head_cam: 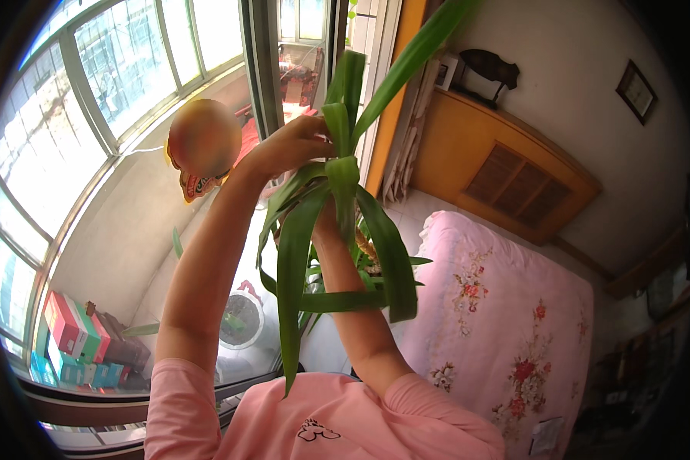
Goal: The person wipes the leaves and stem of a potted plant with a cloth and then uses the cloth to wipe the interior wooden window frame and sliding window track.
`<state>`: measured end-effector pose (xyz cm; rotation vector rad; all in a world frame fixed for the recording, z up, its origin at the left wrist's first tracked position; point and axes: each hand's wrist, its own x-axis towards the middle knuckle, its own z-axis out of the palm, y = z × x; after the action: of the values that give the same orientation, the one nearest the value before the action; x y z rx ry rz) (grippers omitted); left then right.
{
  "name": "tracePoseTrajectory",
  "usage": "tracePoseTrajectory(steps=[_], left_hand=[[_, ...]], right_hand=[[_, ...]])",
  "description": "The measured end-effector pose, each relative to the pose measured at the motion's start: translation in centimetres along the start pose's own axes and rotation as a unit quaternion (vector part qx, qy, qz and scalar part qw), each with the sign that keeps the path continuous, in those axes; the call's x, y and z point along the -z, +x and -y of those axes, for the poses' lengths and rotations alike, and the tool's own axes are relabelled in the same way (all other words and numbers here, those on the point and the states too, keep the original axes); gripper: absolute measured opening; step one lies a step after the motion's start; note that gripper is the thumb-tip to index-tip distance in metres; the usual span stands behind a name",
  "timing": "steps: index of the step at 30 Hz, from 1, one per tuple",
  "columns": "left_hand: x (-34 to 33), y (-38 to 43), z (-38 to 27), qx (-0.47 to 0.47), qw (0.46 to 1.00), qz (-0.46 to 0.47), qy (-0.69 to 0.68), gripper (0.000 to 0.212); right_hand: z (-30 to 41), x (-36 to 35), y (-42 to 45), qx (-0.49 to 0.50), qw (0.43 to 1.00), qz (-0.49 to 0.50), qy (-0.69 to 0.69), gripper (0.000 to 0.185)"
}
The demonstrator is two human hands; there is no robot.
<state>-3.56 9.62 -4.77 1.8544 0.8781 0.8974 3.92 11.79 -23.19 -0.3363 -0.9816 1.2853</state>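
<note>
A plant with long strap-shaped green leaves (348,224) rises before me, some leaves upright, others arching down over my arms. My left hand (296,148) is raised at the upright leaf bases, its fingers closed around a leaf (337,129) and their tips partly hidden behind it. Lower down, my right hand (325,217) reaches in behind the drooping leaves. Mostly the wrist shows there, so what its fingers hold cannot be seen. Past my right forearm are more green leaves and a brown, rough stem (368,247).
A bed with a pink floral cover (494,322) stands at right, near a wooden cabinet (494,167). Left, beyond a dark sliding-door frame (261,63), are a whitish round pot (261,322), stacked boxes (72,330) and windows (121,69). A round yellow-red hanging (204,141) is blurred.
</note>
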Motion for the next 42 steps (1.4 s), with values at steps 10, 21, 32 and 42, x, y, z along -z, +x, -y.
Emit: tracePoseTrajectory(steps=[10, 21, 32, 42], left_hand=[[3.5, -1.5, 1.5, 0.01, 0.983, 0.053, 0.173, 0.03], [2.0, 0.1, 1.2, -0.017, 0.965, 0.05, 0.257, 0.027], [1.1, 0.1, 1.7, -0.042, 0.98, 0.026, 0.193, 0.027], [1.4, 0.3, 2.3, -0.054, 0.979, 0.042, 0.192, 0.027]], right_hand=[[6.6, -4.9, -0.3, -0.073, 0.987, 0.049, 0.134, 0.027], [4.0, -1.7, 1.0, -0.141, 0.917, 0.089, 0.362, 0.022], [3.1, -1.3, 0.4, -0.055, 0.98, 0.042, 0.188, 0.009], [5.3, -3.3, -2.9, -0.166, 0.963, 0.081, 0.199, 0.031]])
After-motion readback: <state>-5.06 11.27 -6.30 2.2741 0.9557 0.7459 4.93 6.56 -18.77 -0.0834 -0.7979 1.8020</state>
